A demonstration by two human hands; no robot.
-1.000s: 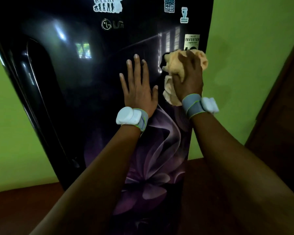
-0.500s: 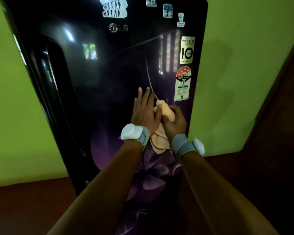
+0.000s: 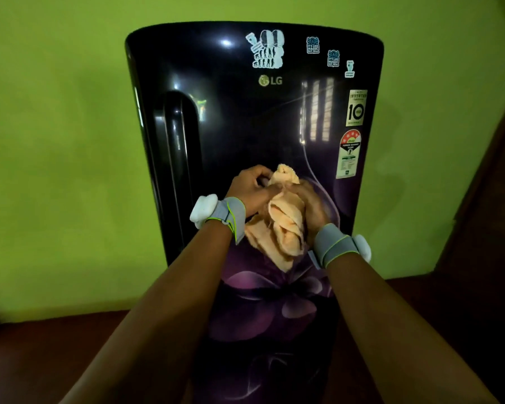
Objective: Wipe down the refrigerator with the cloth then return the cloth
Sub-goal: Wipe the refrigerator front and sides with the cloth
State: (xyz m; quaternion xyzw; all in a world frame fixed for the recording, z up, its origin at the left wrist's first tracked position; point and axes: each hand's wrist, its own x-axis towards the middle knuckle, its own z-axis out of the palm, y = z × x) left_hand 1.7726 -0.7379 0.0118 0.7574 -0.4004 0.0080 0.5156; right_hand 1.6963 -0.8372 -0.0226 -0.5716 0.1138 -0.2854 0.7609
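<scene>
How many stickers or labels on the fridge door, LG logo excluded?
6. Big white one top centre; three small ones stepping down to its right; inverter label and star-rating label along the right edge. The hands and cloth may hide more.

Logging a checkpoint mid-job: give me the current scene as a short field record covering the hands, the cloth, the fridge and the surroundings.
left hand: closed on the cloth's upper part
right hand: gripping the cloth from the right side
cloth: peach, bunched, held between both hands in front of the door, lower end hanging loose
refrigerator: dark glossy door, shut, purple flower print low down, stickers near the top and right edge
door handle: vertical recess on the left side, untouched
wall: green, behind the refrigerator
</scene>
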